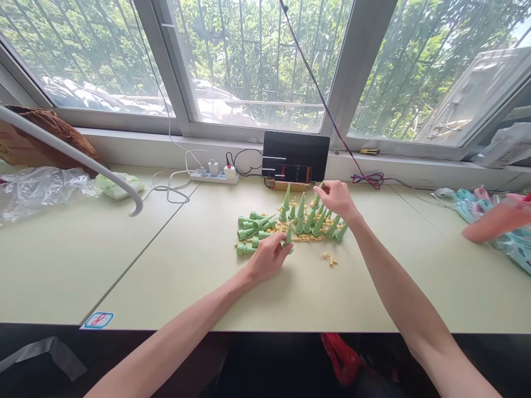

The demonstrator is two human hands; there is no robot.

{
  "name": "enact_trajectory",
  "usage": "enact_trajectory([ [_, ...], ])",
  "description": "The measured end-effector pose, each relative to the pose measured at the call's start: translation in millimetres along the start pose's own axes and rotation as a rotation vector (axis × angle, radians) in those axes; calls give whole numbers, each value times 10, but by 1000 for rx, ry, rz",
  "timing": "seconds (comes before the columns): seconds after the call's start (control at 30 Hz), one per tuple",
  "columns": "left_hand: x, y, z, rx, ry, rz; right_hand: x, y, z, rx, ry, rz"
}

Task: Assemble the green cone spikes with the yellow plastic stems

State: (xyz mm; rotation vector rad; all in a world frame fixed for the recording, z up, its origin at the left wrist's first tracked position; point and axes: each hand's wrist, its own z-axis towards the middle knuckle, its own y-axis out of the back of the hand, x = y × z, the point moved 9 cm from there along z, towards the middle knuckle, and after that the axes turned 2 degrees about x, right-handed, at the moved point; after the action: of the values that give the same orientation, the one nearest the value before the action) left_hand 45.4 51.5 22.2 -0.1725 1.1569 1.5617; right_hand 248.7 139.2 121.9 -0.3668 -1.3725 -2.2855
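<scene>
My left hand is closed round a green plastic spike that stands point up at the near side of the pile. My right hand pinches the tip of another green spike at the back right of the group. Several upright green spikes stand between and beside the hands. To the left of them more green spikes lie on their sides in a heap. Small yellow pegs are scattered among the spikes, and a few yellow pegs lie apart nearer me.
Behind the pile, a tablet and a phone lean on a small cardboard box. A power strip with cables is at the back left. Clear plastic bags lie far left; a pinkish cone lies far right.
</scene>
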Motion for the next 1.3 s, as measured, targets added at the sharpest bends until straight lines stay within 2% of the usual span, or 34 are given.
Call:
enact_trajectory([
  [0.37, 24, -17, -1, 24, 8, 4, -55, -160, -33, 135, -78, 35],
  [0.63, 21, -27, -9, 33, 10, 5, -55, -161, -22, 134, -68, 17],
  [0.8, 16, -21, -4, 35, 14, 7, -56, 33, -106, 47, -70, 23],
  [0.87, 12, -22, 0, 35, 14, 5, -24, 179, -224, -8, -83, -1],
  [0.93, 14, -20, 4, 30, 15, 6, 28, 259, -377, 5, -87, -26],
  [1.0, 19, -19, 8, 21, 13, 14, 80, 201, -540, 134, -73, -71],
  [1.13, 43, -40, 13, 29, 17, 28, 18, -205, -913, 590, -103, -132],
  [1.2, 59, -47, 13, 35, 28, 40, -46, -342, -1046, 710, -115, -166],
  [1.3, 78, -47, 10, 37, 45, 50, -110, -480, -1170, 806, -122, -200],
])
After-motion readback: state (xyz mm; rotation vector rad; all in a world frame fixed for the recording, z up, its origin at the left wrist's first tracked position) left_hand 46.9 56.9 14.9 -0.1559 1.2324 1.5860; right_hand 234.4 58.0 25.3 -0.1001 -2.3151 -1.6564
